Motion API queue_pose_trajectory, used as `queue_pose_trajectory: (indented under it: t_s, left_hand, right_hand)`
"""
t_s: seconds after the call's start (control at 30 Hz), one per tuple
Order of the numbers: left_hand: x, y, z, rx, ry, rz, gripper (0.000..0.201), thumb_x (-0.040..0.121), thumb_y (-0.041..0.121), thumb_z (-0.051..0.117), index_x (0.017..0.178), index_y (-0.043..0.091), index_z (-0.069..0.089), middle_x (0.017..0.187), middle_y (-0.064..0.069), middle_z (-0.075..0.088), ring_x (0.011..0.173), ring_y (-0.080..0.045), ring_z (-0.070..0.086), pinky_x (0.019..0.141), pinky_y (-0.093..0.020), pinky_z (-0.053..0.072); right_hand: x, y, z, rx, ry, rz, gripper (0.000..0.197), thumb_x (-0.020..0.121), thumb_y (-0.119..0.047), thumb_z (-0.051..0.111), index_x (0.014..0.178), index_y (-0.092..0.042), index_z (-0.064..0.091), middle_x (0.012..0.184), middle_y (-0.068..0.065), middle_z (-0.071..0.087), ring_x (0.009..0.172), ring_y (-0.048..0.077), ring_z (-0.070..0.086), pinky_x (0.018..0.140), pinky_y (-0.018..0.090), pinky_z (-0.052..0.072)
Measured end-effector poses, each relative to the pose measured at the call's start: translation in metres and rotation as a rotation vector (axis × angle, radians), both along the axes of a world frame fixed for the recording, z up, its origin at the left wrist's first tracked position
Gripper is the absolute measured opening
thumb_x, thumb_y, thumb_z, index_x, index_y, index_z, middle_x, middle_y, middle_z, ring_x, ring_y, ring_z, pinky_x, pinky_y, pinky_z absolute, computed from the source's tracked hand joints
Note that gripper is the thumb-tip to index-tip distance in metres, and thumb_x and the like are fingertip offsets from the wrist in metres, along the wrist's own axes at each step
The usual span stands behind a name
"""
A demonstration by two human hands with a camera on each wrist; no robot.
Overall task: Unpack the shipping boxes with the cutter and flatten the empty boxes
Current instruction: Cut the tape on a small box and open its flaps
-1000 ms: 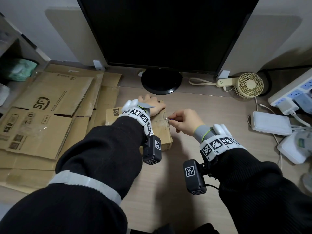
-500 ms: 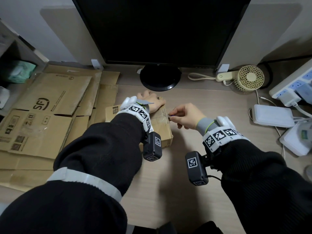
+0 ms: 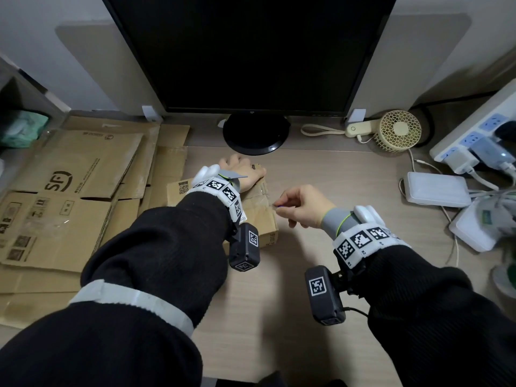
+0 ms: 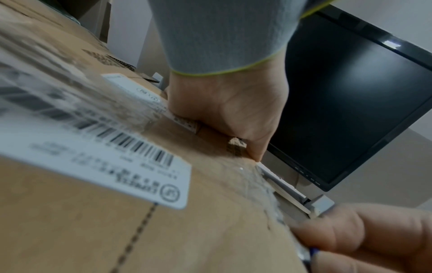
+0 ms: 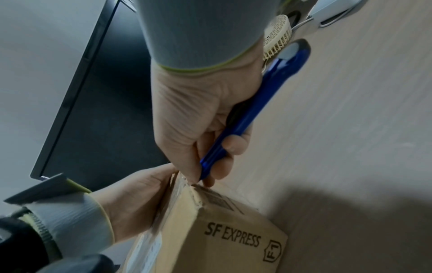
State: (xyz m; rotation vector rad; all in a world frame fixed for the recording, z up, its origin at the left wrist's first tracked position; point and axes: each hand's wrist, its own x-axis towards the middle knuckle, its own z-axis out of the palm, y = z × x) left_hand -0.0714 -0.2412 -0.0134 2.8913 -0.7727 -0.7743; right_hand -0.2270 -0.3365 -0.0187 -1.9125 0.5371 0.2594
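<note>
Since 0.5 s ago, my right hand [image 3: 304,208] has slid toward 6 o'clock along the right edge of the shipping box [image 3: 259,216]; the left hand [image 3: 240,171] has stayed put. Flattened cardboard [image 3: 69,196] lies at the box's 9 o'clock. My left hand grasps the box's far end, fingers curled over it. The box sits at 6 o'clock of the monitor [image 3: 251,51]. My right fingers clench the blue cutter [image 5: 252,110], its tip at the taped top edge.

Matt cardboard, shiny tape, glossy plastic

The cutter [image 5: 257,103] gripped in the right hand [image 5: 194,110] is smooth, glossy blue plastic. At its tip the box [image 5: 222,230] is matt brown cardboard under wrinkled, clear, shiny tape [image 4: 264,184]. Beside the left hand's [image 4: 233,110] hold lies a smooth white paper label [image 4: 93,157]. Beneath is a matt, wood-grained desk [image 3: 321,177].
</note>
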Motion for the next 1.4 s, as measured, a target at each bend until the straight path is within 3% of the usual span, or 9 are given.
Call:
queue_pose_trajectory:
  t_s: [0.37, 0.5, 0.6, 0.77, 0.9, 1.0, 1.13, 1.27, 1.4]
  left_hand:
    - [-0.018, 0.004, 0.011, 0.019, -0.040, -0.108, 0.067, 0.089, 0.061, 0.041, 0.135, 0.013, 0.043, 0.139, -0.011, 0.040, 0.125, -0.033, 0.034, 0.099, -0.042, 0.029]
    - [-0.034, 0.009, 0.014, 0.004, 0.038, -0.312, 0.066, 0.081, 0.066, 0.055, 0.130, 0.023, 0.047, 0.139, -0.003, 0.041, 0.133, -0.029, 0.030, 0.106, -0.061, 0.014]
    - [-0.044, 0.024, 0.017, -0.067, 0.102, -0.474, 0.091, 0.067, 0.067, 0.071, 0.143, 0.032, 0.035, 0.153, 0.000, 0.027, 0.144, -0.024, 0.015, 0.108, -0.067, 0.001]
    - [-0.017, 0.080, 0.035, -0.243, -0.038, -0.057, 0.095, 0.065, 0.073, 0.068, 0.144, 0.034, 0.033, 0.158, 0.002, 0.016, 0.146, -0.023, 0.008, 0.111, -0.065, 0.007]
    - [0.000, 0.134, 0.031, 0.027, -0.003, 0.185, 0.126, 0.056, 0.079, 0.068, 0.151, 0.018, 0.013, 0.155, -0.010, 0.014, 0.142, -0.035, 0.016, 0.113, -0.055, 0.022]
    - [-0.002, 0.151, 0.019, 0.113, 0.131, 0.376, 0.141, 0.038, 0.091, 0.062, 0.146, 0.014, 0.014, 0.144, -0.014, 0.034, 0.129, -0.035, 0.041, 0.105, -0.048, 0.038]
    - [-0.011, 0.144, 0.020, -0.048, 0.071, 0.327, 0.126, 0.045, 0.070, 0.081, 0.139, 0.011, 0.022, 0.135, -0.011, 0.044, 0.117, -0.030, 0.052, 0.092, -0.040, 0.047]
    - [-0.020, 0.133, 0.019, -0.323, 0.027, 0.083, 0.116, 0.058, 0.053, 0.085, 0.147, 0.013, 0.023, 0.147, -0.008, 0.028, 0.132, -0.024, 0.039, 0.106, -0.035, 0.036]
    - [-0.018, 0.125, 0.012, -0.235, 0.031, 0.187, 0.125, 0.053, 0.063, 0.082, 0.146, 0.011, 0.016, 0.148, -0.013, 0.025, 0.129, -0.030, 0.044, 0.103, -0.043, 0.042]
  right_hand:
    - [-0.002, -0.014, 0.013, 0.032, 0.042, -0.133, 0.013, 0.089, -0.013, 0.059, 0.077, -0.016, 0.055, 0.082, 0.003, 0.072, 0.045, 0.015, 0.049, 0.037, 0.020, 0.031]
    - [0.008, -0.018, 0.021, -0.056, -0.076, -0.393, 0.021, 0.094, -0.015, 0.048, 0.075, -0.021, 0.042, 0.087, 0.004, 0.072, 0.045, 0.016, 0.044, 0.031, 0.016, 0.029]
    - [0.016, -0.012, 0.027, -0.079, -0.091, -0.440, 0.022, 0.096, -0.021, 0.046, 0.076, -0.024, 0.040, 0.093, 0.001, 0.071, 0.048, 0.014, 0.048, 0.033, 0.011, 0.029]
    - [0.030, 0.009, 0.031, -0.078, -0.012, -0.241, 0.018, 0.097, -0.022, 0.043, 0.079, -0.023, 0.041, 0.093, -0.001, 0.070, 0.056, 0.012, 0.052, 0.041, 0.021, 0.035]
    - [0.033, 0.027, 0.030, -0.038, 0.115, -0.134, 0.018, 0.099, -0.025, 0.042, 0.084, -0.019, 0.047, 0.081, 0.000, 0.066, 0.059, 0.013, 0.050, 0.044, 0.022, 0.035]
    - [0.032, 0.034, 0.031, -0.062, 0.201, -0.094, 0.016, 0.098, -0.024, 0.043, 0.089, -0.013, 0.050, 0.078, 0.007, 0.068, 0.053, 0.016, 0.046, 0.041, 0.021, 0.031]
    - [0.030, 0.044, 0.032, -0.129, 0.374, 0.025, 0.015, 0.093, -0.015, 0.041, 0.096, -0.005, 0.051, 0.074, 0.018, 0.071, 0.046, 0.020, 0.043, 0.039, 0.015, 0.026]
    - [0.032, 0.041, 0.032, -0.208, 0.292, -0.076, 0.018, 0.094, -0.015, 0.040, 0.099, -0.005, 0.054, 0.082, 0.016, 0.073, 0.047, 0.017, 0.047, 0.039, 0.019, 0.030]
    - [0.040, 0.030, 0.034, -0.249, 0.178, -0.171, 0.016, 0.097, -0.021, 0.040, 0.102, -0.012, 0.053, 0.092, 0.008, 0.073, 0.056, 0.016, 0.052, 0.047, 0.022, 0.039]
